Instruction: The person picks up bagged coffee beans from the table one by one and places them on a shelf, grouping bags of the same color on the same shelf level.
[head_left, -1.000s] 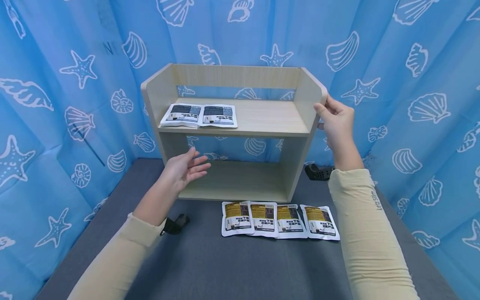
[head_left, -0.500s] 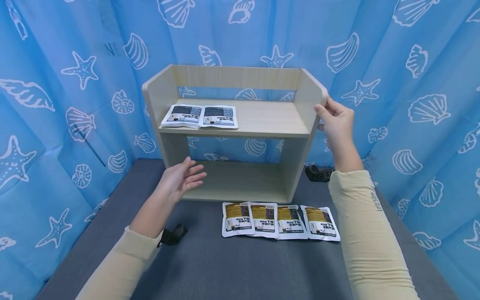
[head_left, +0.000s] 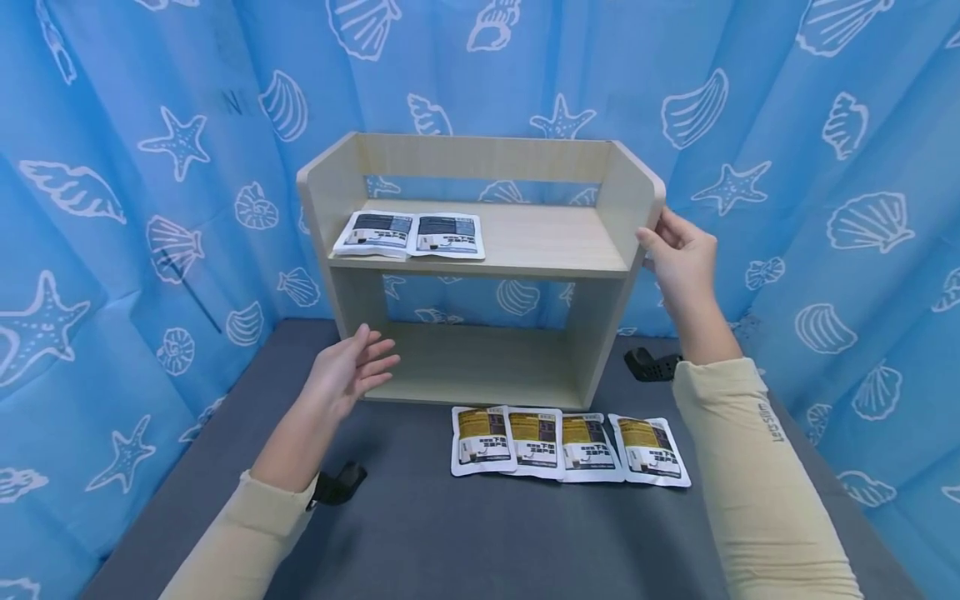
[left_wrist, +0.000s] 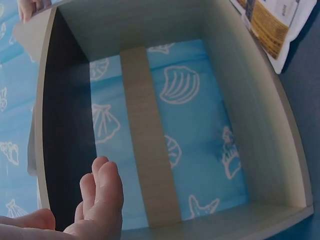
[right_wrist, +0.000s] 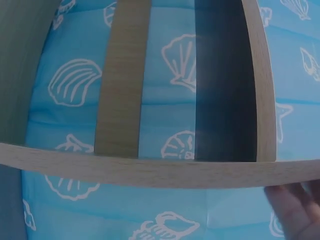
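A pale wooden two-tier shelf (head_left: 495,265) stands upright on the table. My right hand (head_left: 686,254) grips the outer side panel at its upper right, thumb against the front edge and the other fingers partly hidden behind. In the right wrist view, fingertips (right_wrist: 292,210) show just outside that panel. My left hand (head_left: 348,367) hovers before the lower left compartment, fingers extended and holding nothing. Two flat white pouches with dark blue labels, a left pouch (head_left: 375,232) and a right pouch (head_left: 447,235), lie side by side on the upper board's left part.
Several white pouches with yellow-brown labels (head_left: 536,442) lie in a slightly overlapping row on the dark grey table (head_left: 480,542), before the shelf's lower right. A blue shell-patterned curtain (head_left: 225,100) hangs behind and at both sides.
My left hand has drawn back down and left, away from the lower compartment. My right hand keeps its place on the side panel. The head view has shifted slightly.
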